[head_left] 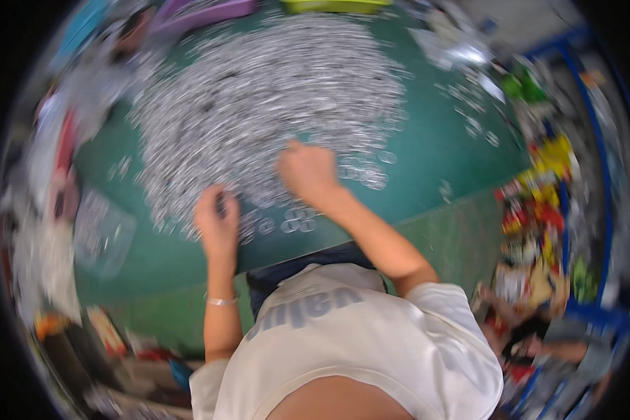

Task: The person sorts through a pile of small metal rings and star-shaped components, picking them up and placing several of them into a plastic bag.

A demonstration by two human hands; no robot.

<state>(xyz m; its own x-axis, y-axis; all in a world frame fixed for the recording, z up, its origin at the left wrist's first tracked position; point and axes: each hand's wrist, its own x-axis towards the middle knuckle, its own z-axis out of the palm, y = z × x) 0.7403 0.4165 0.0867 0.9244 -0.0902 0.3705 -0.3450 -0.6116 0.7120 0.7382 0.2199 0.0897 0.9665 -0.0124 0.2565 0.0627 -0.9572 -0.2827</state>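
Observation:
A broad heap of small, clear, ring-like plastic pieces [259,91] spreads over a green tabletop [441,150]. At the heap's near left edge is my left hand [218,218], its fingers curled toward the thumb with a small gap inside the curl. My right hand [308,171] lies at the near middle of the heap, fingers bent downward and closed. Motion blur hides what either hand pinches, if anything. A few loose rings [299,220] lie between the hands and the table's front edge, and more rings [371,175] sit just right of my right hand.
Purple [203,14] and yellow-green [336,5] trays stand at the far edge. Clear plastic bags [101,234] crowd the left side. Scattered rings [472,115] and a clear bag [451,49] lie far right. Colourful packages [539,182] and a blue frame [598,140] stand beyond the right edge.

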